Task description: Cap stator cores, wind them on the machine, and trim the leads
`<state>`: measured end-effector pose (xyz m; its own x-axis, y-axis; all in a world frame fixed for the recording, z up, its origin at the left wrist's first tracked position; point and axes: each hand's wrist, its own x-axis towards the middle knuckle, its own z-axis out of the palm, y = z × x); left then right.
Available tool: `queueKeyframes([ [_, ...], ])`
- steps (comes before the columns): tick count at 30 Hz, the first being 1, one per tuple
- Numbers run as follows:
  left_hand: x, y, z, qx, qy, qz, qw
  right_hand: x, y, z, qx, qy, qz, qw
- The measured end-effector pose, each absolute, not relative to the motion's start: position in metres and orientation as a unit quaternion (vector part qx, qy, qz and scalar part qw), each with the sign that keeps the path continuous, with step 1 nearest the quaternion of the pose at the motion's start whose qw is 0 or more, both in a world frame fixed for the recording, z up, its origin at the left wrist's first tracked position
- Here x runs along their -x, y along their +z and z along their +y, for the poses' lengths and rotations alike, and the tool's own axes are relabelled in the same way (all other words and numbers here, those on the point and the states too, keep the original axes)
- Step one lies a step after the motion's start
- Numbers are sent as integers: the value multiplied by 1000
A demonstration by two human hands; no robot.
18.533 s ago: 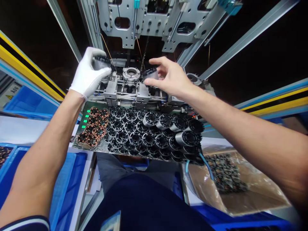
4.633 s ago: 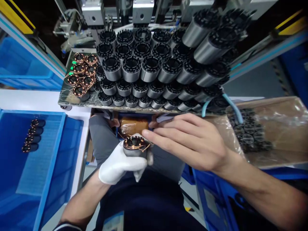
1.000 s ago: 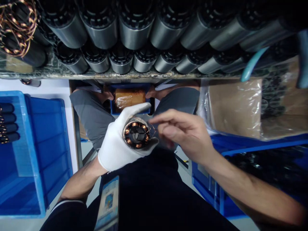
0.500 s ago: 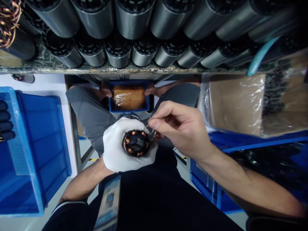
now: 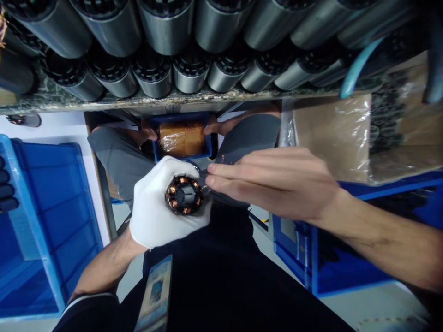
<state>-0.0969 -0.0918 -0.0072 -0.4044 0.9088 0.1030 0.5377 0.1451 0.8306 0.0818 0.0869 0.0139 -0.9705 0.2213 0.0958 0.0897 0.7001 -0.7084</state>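
Note:
My left hand [image 5: 152, 207], in a white glove, is wrapped round a motor stator [image 5: 184, 195] with its open end turned up. Copper windings ring the stator's dark core. My bare right hand [image 5: 280, 184] is just right of it, fingers stretched and pressed together, slightly smeared by motion. Its fingertips pinch a thin wire lead [image 5: 206, 186] at the stator's right rim. How the lead sits between the fingers is partly hidden.
Rows of metal cylinders [image 5: 166, 27] line the bench above. Blue crates [image 5: 55, 193] stand at the left, with another blue crate [image 5: 314, 258] at the right. A plastic-lined carton [image 5: 332, 138] lies right. Between my knees sits a blue bin [image 5: 208, 152].
My right hand has turned from a curled pinch to straighter fingers laid flat toward the stator's rim. The stator and my left hand appear shifted slightly left as the view moved.

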Motion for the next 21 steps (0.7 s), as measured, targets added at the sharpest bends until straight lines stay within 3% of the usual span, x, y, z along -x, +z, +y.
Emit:
queueKeyframes([
  [4,98,-23,-98,-596,267,747,128,-76,1,88,88,357,-929,32],
  [9,89,-23,-100,-610,197,751,160,-69,-7,67,76,384,-918,-58],
  [12,91,-13,-102,-602,244,737,189,-67,0,69,73,408,-904,-105],
  [17,111,-6,-101,-573,440,660,208,-63,35,90,39,561,-823,-75],
  [21,116,-25,-91,-440,457,651,417,-60,53,99,38,554,-830,-53],
])
